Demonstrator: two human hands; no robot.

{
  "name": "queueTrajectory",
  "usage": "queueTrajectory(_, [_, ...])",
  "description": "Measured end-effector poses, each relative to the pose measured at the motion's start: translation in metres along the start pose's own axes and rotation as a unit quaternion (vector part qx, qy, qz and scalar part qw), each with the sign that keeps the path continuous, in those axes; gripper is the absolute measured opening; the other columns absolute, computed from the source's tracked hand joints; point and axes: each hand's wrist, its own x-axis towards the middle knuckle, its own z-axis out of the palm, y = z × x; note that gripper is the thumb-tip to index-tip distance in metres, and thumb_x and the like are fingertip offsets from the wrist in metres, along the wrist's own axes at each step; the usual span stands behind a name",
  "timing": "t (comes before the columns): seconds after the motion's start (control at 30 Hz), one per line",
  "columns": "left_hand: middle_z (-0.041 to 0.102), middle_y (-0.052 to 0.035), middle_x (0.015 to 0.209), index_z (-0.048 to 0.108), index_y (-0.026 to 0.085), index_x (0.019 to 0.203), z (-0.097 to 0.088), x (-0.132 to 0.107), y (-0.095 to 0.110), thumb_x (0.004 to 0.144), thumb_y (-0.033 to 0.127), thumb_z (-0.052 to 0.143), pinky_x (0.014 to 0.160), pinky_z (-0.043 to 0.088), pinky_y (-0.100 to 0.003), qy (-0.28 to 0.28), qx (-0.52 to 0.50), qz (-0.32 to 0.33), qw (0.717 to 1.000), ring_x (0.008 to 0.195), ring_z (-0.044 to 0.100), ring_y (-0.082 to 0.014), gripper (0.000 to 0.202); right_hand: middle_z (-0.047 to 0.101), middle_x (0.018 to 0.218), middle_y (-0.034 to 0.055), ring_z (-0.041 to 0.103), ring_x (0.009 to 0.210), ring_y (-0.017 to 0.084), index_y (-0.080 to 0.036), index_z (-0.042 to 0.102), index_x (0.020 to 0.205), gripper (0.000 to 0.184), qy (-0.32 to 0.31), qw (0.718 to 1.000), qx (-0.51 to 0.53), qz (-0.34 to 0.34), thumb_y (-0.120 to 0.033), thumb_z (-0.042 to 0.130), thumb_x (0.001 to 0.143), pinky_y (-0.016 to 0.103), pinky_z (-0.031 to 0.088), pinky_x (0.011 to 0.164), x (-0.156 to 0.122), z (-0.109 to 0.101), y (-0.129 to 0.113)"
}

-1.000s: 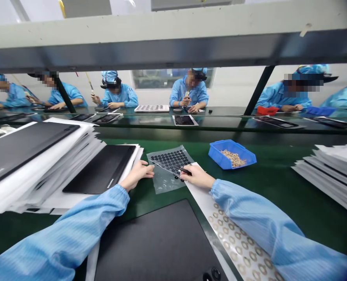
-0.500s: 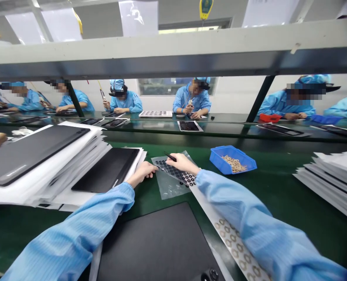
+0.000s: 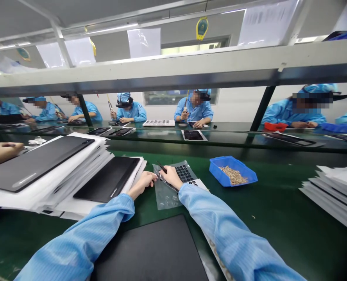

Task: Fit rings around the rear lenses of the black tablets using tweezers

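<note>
While in right hand (image 3: 170,176), tweezers (image 3: 162,168) (black)

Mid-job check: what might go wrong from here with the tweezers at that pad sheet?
The black-handled tweezers in the right hand sit close above the sheet of black round pads on clear film, so a slip might tear or misplace pads. The left hand lies beside the matte black panel on white sheets; a nudge might shift it.
</note>
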Motion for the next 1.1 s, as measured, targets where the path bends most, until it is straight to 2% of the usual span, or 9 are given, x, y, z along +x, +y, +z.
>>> queueTrajectory(0.17, [0.060, -0.0075, 0.107, 0.056, 0.013, 0.112, 0.0004, 0.0008, 0.0002, 0.091, 0.033, 0.055, 0.075, 0.053, -0.036, 0.005, -0.001, 0.007, 1.000, 0.088, 0.061, -0.0175, 0.028, 0.061, 0.108, 0.0073, 0.061, 0.092, 0.018, -0.014, 0.058, 0.110, 0.026, 0.048, 0.998, -0.009, -0.032, -0.031, 0.054, 0.091, 0.038, 0.052, 0.080, -0.0024, 0.0060, 0.0006])
queueTrajectory(0.37, [0.060, -0.0075, 0.106, 0.056, 0.013, 0.112, 0.0000, -0.0005, -0.0009, 0.091, 0.032, 0.055, 0.073, 0.054, -0.034, 0.010, -0.013, 0.022, 1.000, 0.087, 0.061, -0.0169, 0.029, 0.062, 0.103, 0.0062, 0.061, 0.088, 0.017, -0.014, 0.060, 0.104, 0.023, 0.030, 0.995, -0.018, -0.090, -0.031, 0.055, 0.091, 0.036, 0.052, 0.078, -0.0081, 0.0041, -0.0037])
queueTrajectory(0.53, [0.060, -0.0071, 0.104, 0.056, 0.013, 0.111, -0.0002, -0.0001, -0.0024, 0.091, 0.033, 0.055, 0.072, 0.054, -0.033, 0.010, -0.026, 0.030, 0.999, 0.084, 0.062, -0.0163, 0.028, 0.063, 0.098, 0.0053, 0.062, 0.084, 0.016, -0.013, 0.060, 0.102, 0.023, 0.024, 0.995, -0.032, -0.096, -0.032, 0.054, 0.091, 0.035, 0.052, 0.075, -0.0079, 0.0021, -0.0044])
queueTrajectory(0.77, [0.059, -0.0081, 0.110, 0.055, 0.014, 0.114, -0.0021, 0.0055, -0.0062, 0.091, 0.033, 0.055, 0.077, 0.053, -0.037, -0.004, -0.041, 0.034, 0.999, 0.091, 0.061, -0.0183, 0.030, 0.063, 0.096, 0.0047, 0.062, 0.082, 0.015, -0.013, 0.061, 0.099, 0.023, 0.011, 0.994, -0.039, -0.099, -0.033, 0.055, 0.091, 0.034, 0.053, 0.074, -0.0082, 0.0010, -0.0027])
queueTrajectory(1.1, [0.060, -0.0069, 0.104, 0.056, 0.013, 0.111, -0.0016, 0.0084, -0.0096, 0.091, 0.032, 0.055, 0.072, 0.054, -0.034, -0.017, -0.042, 0.049, 0.998, 0.085, 0.061, -0.0163, 0.027, 0.063, 0.099, 0.0055, 0.062, 0.085, 0.016, -0.013, 0.060, 0.103, 0.023, -0.006, 0.995, -0.032, -0.097, -0.032, 0.055, 0.091, 0.035, 0.053, 0.075, -0.0080, 0.0013, -0.0051])
